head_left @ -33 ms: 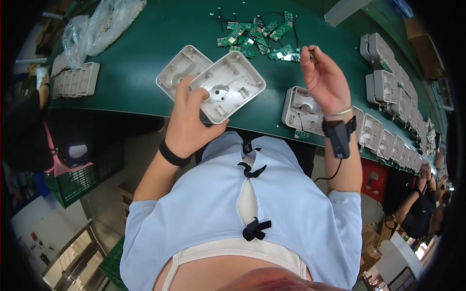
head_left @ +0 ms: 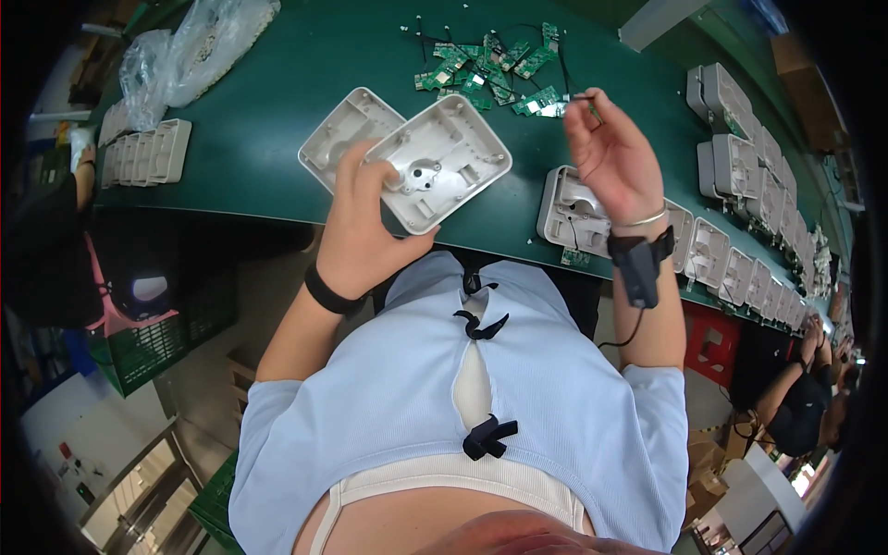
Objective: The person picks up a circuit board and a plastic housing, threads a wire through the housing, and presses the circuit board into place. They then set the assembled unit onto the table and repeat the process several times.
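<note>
My left hand (head_left: 356, 208) is closed on the edge of a white plastic housing (head_left: 462, 157), an open shallow shell with posts and a round mount inside. This shell is tilted over a second white housing (head_left: 338, 125) lying on the table. My right hand (head_left: 618, 157) is raised, its thumb and fingertips pinching a thin black cable (head_left: 581, 98). A bit of green shows among those fingers, too small to make out. Close to the fingertips lies a loose pile of green circuit boards (head_left: 499, 69) with black cables. Below my right hand stands another white housing (head_left: 561, 217) with wiring in it.
Along the green table (head_left: 314, 55), rows of white housings (head_left: 740, 166) stand at the right. More stacked housings (head_left: 148, 153) sit at the left, beside a clear plastic bag (head_left: 208, 51) of small pale parts. A grey post (head_left: 652, 23) rises at the back. Other people work at both sides.
My right hand has shifted slightly left, with the pinched cable now more visible. The housing in my left hand has moved a little to the right.
</note>
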Available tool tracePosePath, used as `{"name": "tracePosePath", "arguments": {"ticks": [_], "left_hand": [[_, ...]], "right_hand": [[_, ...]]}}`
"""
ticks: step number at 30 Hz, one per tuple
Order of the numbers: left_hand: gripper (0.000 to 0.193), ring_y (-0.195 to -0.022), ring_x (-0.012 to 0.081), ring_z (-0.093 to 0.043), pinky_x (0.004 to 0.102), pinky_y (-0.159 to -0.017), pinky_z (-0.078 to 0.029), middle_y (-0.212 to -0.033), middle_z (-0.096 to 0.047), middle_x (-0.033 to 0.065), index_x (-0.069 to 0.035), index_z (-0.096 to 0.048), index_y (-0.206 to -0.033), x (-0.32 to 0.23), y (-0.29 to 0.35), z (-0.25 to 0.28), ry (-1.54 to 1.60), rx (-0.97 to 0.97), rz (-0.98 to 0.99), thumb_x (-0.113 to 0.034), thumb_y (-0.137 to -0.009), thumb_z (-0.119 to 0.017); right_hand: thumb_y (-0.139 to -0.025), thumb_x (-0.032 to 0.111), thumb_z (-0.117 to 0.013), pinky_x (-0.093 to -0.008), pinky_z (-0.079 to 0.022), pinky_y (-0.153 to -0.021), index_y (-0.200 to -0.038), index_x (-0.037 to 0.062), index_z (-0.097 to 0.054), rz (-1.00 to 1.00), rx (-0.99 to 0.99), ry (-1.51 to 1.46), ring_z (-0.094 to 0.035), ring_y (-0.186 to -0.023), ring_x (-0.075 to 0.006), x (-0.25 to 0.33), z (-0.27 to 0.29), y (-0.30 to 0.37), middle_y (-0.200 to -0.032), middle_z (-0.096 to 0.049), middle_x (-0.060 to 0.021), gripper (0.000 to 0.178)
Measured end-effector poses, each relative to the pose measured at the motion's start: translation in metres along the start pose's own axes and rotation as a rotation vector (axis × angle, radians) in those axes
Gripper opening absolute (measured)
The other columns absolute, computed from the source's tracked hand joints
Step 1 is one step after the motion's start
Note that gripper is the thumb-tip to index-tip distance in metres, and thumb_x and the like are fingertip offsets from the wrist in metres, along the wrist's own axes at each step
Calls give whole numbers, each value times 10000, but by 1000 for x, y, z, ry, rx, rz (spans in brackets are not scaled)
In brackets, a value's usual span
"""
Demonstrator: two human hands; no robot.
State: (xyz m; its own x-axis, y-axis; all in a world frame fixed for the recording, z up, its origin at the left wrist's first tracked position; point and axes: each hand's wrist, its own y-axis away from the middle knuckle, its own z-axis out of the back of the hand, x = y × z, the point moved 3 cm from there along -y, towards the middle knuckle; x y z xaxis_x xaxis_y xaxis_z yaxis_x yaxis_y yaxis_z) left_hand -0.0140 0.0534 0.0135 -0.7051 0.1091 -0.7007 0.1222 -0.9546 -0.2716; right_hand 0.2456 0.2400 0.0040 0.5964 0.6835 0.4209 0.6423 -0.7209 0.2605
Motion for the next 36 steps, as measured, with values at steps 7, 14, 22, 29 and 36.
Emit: {"name": "tracePosePath", "arguments": {"ticks": [7,14,22,29,36], "left_hand": [[1034,-1345,414,-496,455,-1117,-441,-1470,-457,248,15,-374,-1493,-21,-31,-8,82,-125,-79,-98,-617,-912],[1054,-1362,419,-485,488,-1125,-438,-1477,-466,234,10,-369,-1510,-39,-45,-11,-39,-208,-180,-113,-618,-917],[1029,-1351,394,-494,487,-1137,-423,-1448,-486,202,-25,-422,-1490,-41,-44,-15,-87,-212,-255,-155,-606,-934],[1010,-1344,400,-495,486,-1126,-423,-1443,-472,191,-32,-417,-1482,-43,-39,-22,-28,-192,-249,-146,-613,-919],[1026,-1339,412,-473,476,-1106,-438,-1472,-427,218,-42,-340,-1504,-29,-30,-33,144,-209,-189,-55,-642,-894]], "right_hand": [[-980,47,-725,-320,-544,-900,-1090,-12,-737,577,-80,875,-717,-989,-199,-42,-37,22,-1095,-762,-98,125],[-830,5,-817,-327,-512,-812,-953,17,-785,988,59,1496,-710,-875,-205,-54,-66,25,-977,-779,-78,128],[-764,-9,-830,-332,-485,-778,-893,51,-791,1116,27,1708,-706,-824,-217,-64,-68,23,-897,-773,-44,148],[-753,20,-832,-344,-443,-792,-884,82,-793,1120,36,1702,-703,-852,-219,-74,-67,25,-894,-769,-26,150],[-774,55,-825,-371,-422,-807,-894,101,-784,948,19,1969,-670,-886,-231,-77,-78,32,-888,-722,-25,135]]}}
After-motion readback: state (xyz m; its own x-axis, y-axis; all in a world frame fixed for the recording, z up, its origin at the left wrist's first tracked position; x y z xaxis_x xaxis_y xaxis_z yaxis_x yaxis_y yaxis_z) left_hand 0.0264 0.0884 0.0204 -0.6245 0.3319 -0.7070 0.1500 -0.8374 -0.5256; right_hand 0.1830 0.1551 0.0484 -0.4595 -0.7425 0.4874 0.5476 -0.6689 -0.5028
